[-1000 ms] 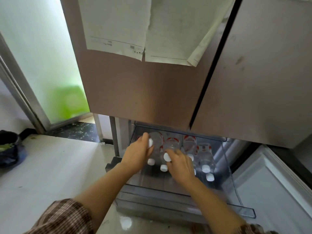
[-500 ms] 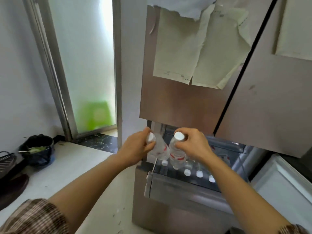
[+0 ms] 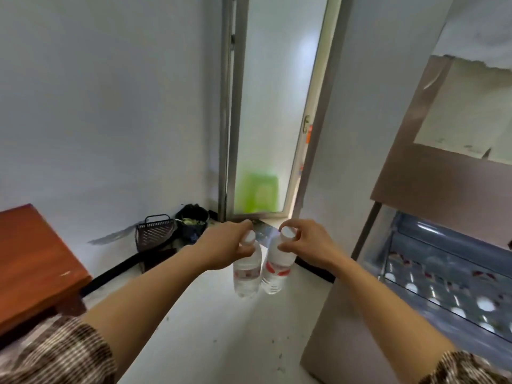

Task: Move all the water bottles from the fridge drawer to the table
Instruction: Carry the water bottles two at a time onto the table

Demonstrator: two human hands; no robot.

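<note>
My left hand [image 3: 221, 246] and right hand [image 3: 310, 246] each pinched a bottle [image 3: 246, 273] by its neck, mid-frame, hanging above the floor; such thin grips could slip before reaching the table [image 3: 30, 261], lower left.

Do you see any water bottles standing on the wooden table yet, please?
No: the visible corner of the wooden table is bare, and the left hand and right hand each hold a bottle.

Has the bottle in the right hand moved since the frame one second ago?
Yes. The bottle in the right hand has left the fridge drawer and now hangs outside, left of it, above the floor.
</note>
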